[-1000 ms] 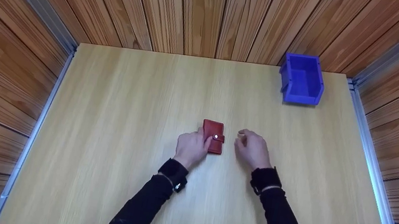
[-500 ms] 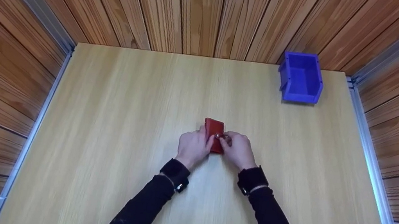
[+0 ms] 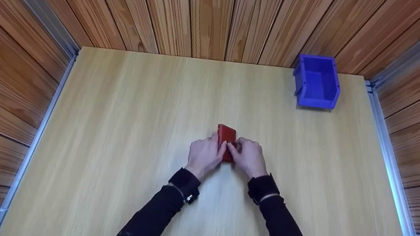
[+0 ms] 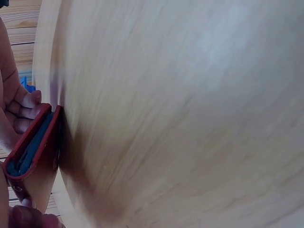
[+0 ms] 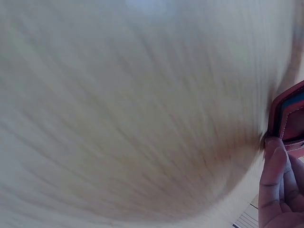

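A small red wallet point(image 3: 226, 133), tilted on its left edge, is at the middle of the table between both hands. My left hand point(image 3: 203, 154) grips its left side, thumb across the front. At its right edge, my right hand point(image 3: 250, 157) pinches the wallet near the snap strap; the fingertips cover most of the strap. In the left wrist view the wallet point(image 4: 35, 149) is seen end-on, with dark blue-grey layers between its red covers. The right wrist view shows stitching on the wallet point(image 5: 290, 118), next to the right-hand fingers point(image 5: 274, 164).
A blue open-front bin point(image 3: 317, 84) stands at the table's back right corner. Wood-plank walls point(image 3: 213, 14) with grey metal rails enclose the pale wooden table point(image 3: 146, 96) at the back and sides.
My right hand has come leftward from the bare table to the wallet's right edge and taken hold there. The wallet has tilted up and shifted slightly right; its silver snap is now covered.
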### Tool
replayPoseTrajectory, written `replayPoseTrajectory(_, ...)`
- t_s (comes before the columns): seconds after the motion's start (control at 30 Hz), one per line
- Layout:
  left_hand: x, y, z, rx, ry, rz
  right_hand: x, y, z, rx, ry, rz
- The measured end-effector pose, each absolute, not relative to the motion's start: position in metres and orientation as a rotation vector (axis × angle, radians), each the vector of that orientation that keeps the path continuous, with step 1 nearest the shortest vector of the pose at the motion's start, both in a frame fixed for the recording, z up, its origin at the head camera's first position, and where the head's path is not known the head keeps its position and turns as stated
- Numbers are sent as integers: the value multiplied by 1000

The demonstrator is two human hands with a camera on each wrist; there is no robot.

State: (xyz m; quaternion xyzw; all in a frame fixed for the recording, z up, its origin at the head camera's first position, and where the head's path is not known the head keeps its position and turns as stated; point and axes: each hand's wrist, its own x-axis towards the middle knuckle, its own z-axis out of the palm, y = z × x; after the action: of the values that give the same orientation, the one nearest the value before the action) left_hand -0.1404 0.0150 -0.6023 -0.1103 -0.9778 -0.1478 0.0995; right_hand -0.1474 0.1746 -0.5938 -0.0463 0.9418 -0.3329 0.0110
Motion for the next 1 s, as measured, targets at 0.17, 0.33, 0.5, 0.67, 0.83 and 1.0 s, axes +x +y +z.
replayPoseTrajectory(0.17, -141, 15, -603, -341, -2900, -448, -148, 173, -595, -152, 2951, -1013)
replayPoseTrajectory(0.33, -141, 15, -604, -347, -2895, -470, -148, 171, -599, -193, 2984, -986)
replayPoseTrajectory(0.5, -141, 16, -603, -351, -2906, -491, -145, 171, -602, -285, 3096, -923)
replayPoseTrajectory(0.67, -142, 18, -601, -358, -2920, -519, -143, 169, -602, -391, 3235, -833)
replayPoseTrajectory(0.83, -143, 20, -601, -357, -2896, -535, -145, 169, -600, -388, 3253, -841)
replayPoseTrajectory(1.0, -144, 21, -599, -358, -2888, -546, -147, 169, -602, -380, 3245, -826)
